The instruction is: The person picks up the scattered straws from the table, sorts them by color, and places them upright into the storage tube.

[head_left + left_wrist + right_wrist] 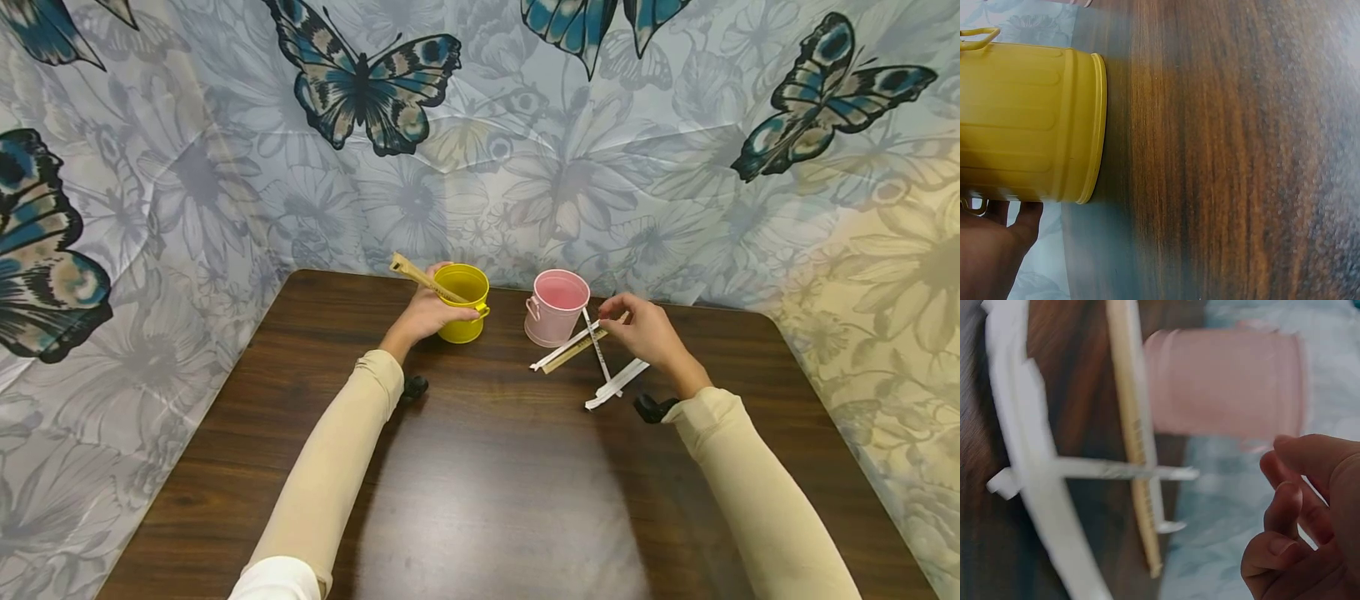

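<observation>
My left hand (429,315) grips a small yellow metal bucket (462,331) at its left side; the bucket stands upright on the table. A tan slim paper-wrapped stick (412,271) leans in it and pokes out over the hand. My right hand (1300,531) hovers beside a pink bucket (552,321), its fingers loosely bent with nothing between them. Below that hand lie a tan wrapped stick (1130,412) with printing and several white wrapped sticks (1029,444), some crossing each other.
The dark wooden table (480,483) ends just behind the buckets. Beyond it hangs a pale cloth (480,192) printed with flowers and butterflies. A black strap part (654,408) sits at the right wrist.
</observation>
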Available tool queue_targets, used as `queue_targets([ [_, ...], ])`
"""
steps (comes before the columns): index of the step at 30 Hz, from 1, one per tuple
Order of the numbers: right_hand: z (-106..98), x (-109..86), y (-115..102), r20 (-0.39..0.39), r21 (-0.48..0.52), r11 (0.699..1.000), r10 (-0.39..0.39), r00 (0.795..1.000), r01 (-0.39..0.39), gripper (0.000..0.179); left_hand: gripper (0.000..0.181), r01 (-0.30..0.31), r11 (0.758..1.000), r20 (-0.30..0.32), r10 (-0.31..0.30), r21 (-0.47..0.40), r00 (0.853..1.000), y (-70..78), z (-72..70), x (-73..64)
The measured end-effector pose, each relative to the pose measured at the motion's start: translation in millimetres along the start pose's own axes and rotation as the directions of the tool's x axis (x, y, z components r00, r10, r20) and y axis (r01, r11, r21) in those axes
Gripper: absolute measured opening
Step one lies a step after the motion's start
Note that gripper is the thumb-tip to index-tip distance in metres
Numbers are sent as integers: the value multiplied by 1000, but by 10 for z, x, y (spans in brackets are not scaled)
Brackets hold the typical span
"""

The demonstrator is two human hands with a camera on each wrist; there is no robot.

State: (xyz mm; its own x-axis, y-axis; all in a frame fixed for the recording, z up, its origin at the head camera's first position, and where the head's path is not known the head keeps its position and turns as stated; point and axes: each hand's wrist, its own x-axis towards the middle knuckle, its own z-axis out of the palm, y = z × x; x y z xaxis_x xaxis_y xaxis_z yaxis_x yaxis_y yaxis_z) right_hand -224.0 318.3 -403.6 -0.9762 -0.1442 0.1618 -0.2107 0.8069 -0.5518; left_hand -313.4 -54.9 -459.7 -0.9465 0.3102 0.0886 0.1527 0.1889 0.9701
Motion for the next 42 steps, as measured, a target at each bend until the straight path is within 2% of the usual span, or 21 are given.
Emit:
queue_targets([
  [7, 173, 67, 296, 78, -44, 996, 79, 994, -75, 24, 109, -6, 1000, 1, 6, -16, 1000, 15, 12, 18],
  [16, 309, 125, 452, 137, -90, 993, 94, 986, -83, 27, 107, -9, 1000, -14, 9, -2, 1000, 13, 36, 18],
  [23, 320, 92, 448, 191, -113, 993, 64, 979, -43, 26, 105, -9, 1000, -19, 9, -3, 1000, 26, 22, 1],
  [29, 343, 112, 433, 203, -129, 992, 28, 979, -2, 29, 107, -2, 1000, -11, 2, 3, 1000, 31, 6, -16],
  [34, 364, 146, 424, 234, -158, 987, 46, 971, -9, 30, 109, 8, 1000, -1, -8, 3, 1000, 13, 2, -11],
  [36, 366, 148, 426, 240, -176, 984, 35, 970, 8, 24, 110, 11, 1000, -1, -11, 1, 1000, 4, -2, -5],
  [40, 341, 111, 439, 238, -212, 972, -45, 970, 97, 10, 110, 17, 1000, -1, -17, -6, 1000, -1, 2, -2],
  [42, 326, 83, 453, 240, -217, 968, -74, 968, 128, 10, 110, 15, 1000, -2, -15, -8, 1000, 0, 2, -3],
])
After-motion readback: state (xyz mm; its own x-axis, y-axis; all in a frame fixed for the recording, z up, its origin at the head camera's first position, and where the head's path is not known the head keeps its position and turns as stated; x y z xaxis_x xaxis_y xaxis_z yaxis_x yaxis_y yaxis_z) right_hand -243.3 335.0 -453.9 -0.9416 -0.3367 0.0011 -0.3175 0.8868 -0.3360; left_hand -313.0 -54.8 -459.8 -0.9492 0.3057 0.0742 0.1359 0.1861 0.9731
